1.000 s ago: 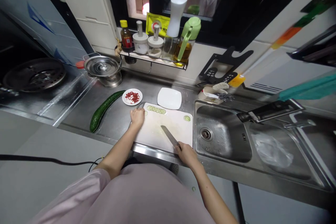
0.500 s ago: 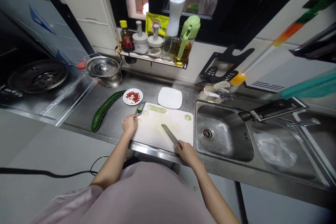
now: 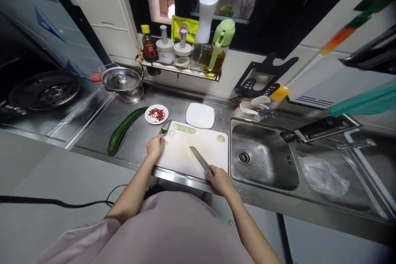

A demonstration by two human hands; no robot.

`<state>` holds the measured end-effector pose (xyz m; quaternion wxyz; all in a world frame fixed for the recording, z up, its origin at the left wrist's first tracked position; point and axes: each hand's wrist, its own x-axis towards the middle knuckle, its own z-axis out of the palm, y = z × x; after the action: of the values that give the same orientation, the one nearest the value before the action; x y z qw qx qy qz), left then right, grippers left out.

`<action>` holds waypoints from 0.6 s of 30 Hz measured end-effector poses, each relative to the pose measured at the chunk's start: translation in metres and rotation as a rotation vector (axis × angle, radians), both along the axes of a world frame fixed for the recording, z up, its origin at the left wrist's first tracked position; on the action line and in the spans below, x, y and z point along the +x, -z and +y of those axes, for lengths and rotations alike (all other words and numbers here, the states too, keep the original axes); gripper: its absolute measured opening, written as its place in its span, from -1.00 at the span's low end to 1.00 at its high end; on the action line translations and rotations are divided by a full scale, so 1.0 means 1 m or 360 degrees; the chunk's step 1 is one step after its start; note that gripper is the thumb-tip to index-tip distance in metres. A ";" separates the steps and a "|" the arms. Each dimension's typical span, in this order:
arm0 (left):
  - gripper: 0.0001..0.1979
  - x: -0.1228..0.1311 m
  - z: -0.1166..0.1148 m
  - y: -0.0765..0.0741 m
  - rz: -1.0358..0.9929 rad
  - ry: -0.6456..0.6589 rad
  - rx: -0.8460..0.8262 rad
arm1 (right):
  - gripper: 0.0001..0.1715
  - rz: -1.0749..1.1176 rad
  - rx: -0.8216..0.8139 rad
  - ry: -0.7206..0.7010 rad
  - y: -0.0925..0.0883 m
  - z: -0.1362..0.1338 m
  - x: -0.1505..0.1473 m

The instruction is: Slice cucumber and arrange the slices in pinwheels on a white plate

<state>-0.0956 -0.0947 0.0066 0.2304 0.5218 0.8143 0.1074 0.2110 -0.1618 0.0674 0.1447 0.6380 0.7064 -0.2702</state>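
My right hand (image 3: 219, 178) is wrapped round the handle of a kitchen knife (image 3: 199, 158), its blade lying low over the white cutting board (image 3: 182, 161). At the board's left edge my left hand (image 3: 155, 147) is closed, fingertips pinched at a thin cucumber slice (image 3: 166, 143) that looks tilted and partly hidden. Just beyond these fingers lie a single round slice (image 3: 171, 133) and a short cucumber end (image 3: 163, 130) by the board's grey handle. A row of overlapping cucumber slices (image 3: 185, 128) runs along the far edge. A small pile of slices (image 3: 221, 138) sits at the far right corner.
A whole cucumber (image 3: 123, 132) and a small plate (image 3: 149, 117) of chopped red pieces lie left of the board. Behind it is a white square plate (image 3: 200, 115). To the right is the sink (image 3: 262, 165); a seasoning rack (image 3: 182, 70) hangs above the counter.
My left hand has shifted slightly right and away from me, and the slice at its fingertips has moved with it and turned. My right hand and the knife have hardly moved.
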 end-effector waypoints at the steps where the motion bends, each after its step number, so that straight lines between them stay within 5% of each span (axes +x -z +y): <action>1: -0.87 0.002 0.003 0.001 -0.0062 -0.0013 0.0019 | -0.62 -0.0002 -0.0003 0.0006 0.000 0.000 0.001; 7: -0.83 0.019 0.026 0.008 -0.0237 -0.0167 0.0152 | -0.63 -0.0023 -0.0008 0.0024 -0.002 0.000 0.001; 18: -0.76 0.027 0.030 0.000 0.0165 -0.0067 0.0154 | -0.62 0.0010 -0.0022 0.0044 -0.001 -0.001 0.004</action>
<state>-0.0688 -0.0652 0.0062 0.1600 0.5201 0.8297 0.1242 0.2147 -0.1628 0.0687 0.1432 0.6458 0.6962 -0.2789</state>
